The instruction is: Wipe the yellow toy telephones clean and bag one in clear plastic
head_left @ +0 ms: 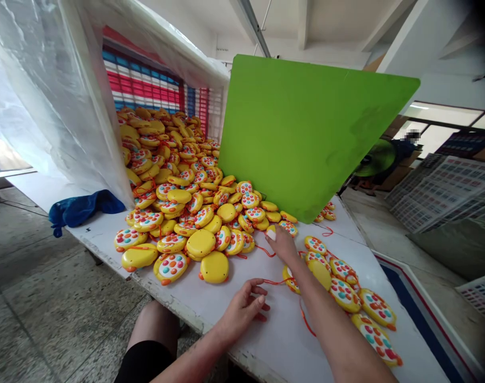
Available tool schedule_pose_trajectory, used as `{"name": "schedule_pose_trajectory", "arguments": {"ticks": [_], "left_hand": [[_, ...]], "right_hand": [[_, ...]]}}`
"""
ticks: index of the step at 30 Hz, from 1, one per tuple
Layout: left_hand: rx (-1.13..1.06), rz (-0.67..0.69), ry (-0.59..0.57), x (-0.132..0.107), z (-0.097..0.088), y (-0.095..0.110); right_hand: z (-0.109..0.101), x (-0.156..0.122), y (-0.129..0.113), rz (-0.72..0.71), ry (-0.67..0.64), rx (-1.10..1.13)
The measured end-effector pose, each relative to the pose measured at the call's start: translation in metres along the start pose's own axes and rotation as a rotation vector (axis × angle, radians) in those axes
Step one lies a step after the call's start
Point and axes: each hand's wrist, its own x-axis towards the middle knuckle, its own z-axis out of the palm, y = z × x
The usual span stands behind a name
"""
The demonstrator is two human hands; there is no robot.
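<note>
A big heap of yellow toy phones [178, 175] with coloured buttons and orange cords covers the white table [242, 298]. My left hand [242, 311] rests near the table's front edge, fingers curled, pinching an orange cord [274, 281]. My right hand [281, 243] reaches forward to the edge of the heap, its fingertips on a small white piece [271, 233] beside a toy phone [288, 227]. A row of toy phones [346, 295] lies to the right of my right forearm.
A green board [306, 133] stands tilted behind the heap. Clear plastic sheeting [55, 96] hangs at the left over a blue cloth [81, 207]. Stacked trays [445, 191] stand on the floor at the right. Another person [402, 151] is far behind the board.
</note>
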Motion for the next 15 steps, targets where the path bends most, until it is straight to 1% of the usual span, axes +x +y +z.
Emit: {"name": "schedule_pose_trajectory", "arguments": {"ticks": [2,5,7,9,11,13,15], "left_hand": [[-0.007,-0.007,0.002,0.000,0.000,0.000],[-0.014,-0.020,0.009,0.000,0.000,0.000],[-0.023,-0.028,0.011,0.001,0.000,0.000],[-0.027,-0.033,0.010,0.001,0.000,-0.001],[-0.019,-0.041,0.005,0.002,0.000,-0.001],[-0.009,-0.045,-0.006,0.002,0.000,0.000],[-0.009,-0.032,-0.014,0.001,0.000,0.002]], "right_hand": [[0.009,0.014,-0.002,0.029,-0.028,-0.025],[0.009,0.018,0.000,0.052,-0.048,-0.039],[0.000,0.014,0.003,0.047,-0.048,-0.026],[-0.015,0.008,0.003,0.042,-0.032,0.002],[-0.031,-0.007,0.001,0.050,0.000,0.035],[-0.044,-0.033,-0.006,0.071,0.077,0.217],[-0.050,-0.071,-0.016,0.095,0.195,0.639]]}}
